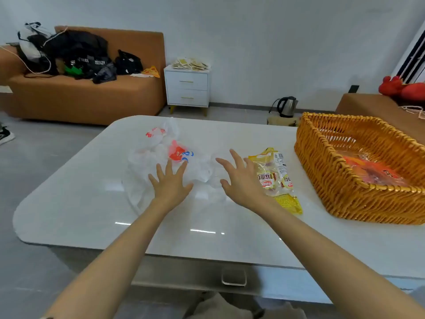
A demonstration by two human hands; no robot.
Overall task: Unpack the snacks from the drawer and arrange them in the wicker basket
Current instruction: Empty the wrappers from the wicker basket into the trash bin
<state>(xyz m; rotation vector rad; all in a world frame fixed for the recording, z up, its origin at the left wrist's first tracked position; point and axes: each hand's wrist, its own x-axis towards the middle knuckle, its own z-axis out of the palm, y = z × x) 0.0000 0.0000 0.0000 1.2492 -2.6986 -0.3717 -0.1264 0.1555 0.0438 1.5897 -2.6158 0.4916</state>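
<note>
Right hand [241,178] beside yellow, clear-windowed snack pack [281,180].

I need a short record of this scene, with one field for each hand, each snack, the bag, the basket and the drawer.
table: white, glossy
plastic bag: white, crumpled, on the table
wicker basket: on the table's right side; an orange packet lies inside
yellow snack packet: flat on the table, left of the wicker basket
drawer: below the table's near edge, appears shut
left hand: open, fingers spread, over the plastic bag
right hand: open, fingers spread, beside the yellow snack packet
</note>
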